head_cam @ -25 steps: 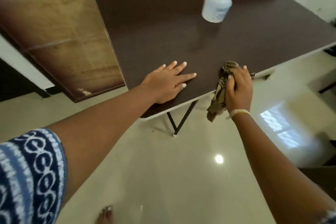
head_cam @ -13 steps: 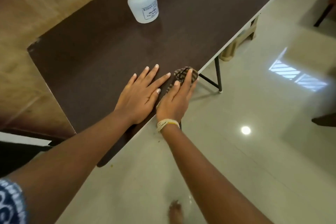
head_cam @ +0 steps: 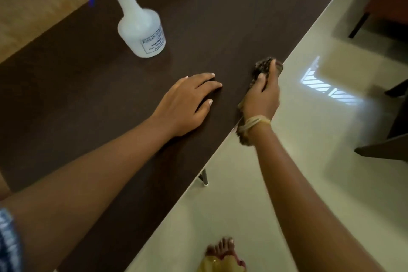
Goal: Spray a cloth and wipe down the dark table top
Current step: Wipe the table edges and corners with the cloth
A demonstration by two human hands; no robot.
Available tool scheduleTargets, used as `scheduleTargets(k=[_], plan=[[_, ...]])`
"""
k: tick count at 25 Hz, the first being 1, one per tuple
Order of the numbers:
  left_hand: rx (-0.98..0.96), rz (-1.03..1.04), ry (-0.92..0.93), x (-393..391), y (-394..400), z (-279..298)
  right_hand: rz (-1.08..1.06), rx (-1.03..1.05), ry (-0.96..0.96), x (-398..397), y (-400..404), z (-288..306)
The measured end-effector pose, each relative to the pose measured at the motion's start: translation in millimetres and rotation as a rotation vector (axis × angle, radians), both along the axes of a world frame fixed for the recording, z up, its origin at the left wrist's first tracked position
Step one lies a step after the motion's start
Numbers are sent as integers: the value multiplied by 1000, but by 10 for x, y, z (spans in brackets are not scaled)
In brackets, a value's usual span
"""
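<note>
The dark brown table top [head_cam: 220, 17] fills the upper left of the view. My left hand [head_cam: 187, 104] lies flat on it, fingers slightly spread, holding nothing. My right hand [head_cam: 262, 95] presses a brown checked cloth [head_cam: 262, 67] against the table's near edge; part of the cloth hangs below my wrist. A white spray bottle [head_cam: 141, 28] with a blue trigger stands upright on the table beyond my left hand, untouched.
A glossy pale tiled floor [head_cam: 309, 139] lies to the right of the table. One thin metal table leg [head_cam: 204, 178] shows under the edge. Dark furniture legs stand at the far right. My bare foot [head_cam: 223, 249] is at the bottom.
My right hand has slid the cloth along the table's near edge, away from my left hand. The view has shifted, so the bottle appears larger and closer.
</note>
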State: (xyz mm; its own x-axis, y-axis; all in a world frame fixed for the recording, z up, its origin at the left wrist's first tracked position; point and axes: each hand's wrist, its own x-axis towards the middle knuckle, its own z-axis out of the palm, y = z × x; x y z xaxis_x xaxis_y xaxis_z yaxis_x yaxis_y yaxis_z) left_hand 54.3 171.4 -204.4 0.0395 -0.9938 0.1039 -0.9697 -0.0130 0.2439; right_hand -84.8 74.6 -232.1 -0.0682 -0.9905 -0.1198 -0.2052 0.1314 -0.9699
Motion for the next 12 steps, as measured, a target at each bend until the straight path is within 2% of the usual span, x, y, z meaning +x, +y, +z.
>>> scheduleTargets(k=[3,5,8,12], plan=[[-22,6,39,-81,-455,16,45,-36,-34,-6,711,4],[-17,-14,46,-196,-776,24,77,-27,-36,-28,670,-21],[-27,-43,56,-397,-1254,44,96,3,-9,-117,-157,-11],[-59,32,98,-568,-1897,61,78,16,57,-232,-1547,33]])
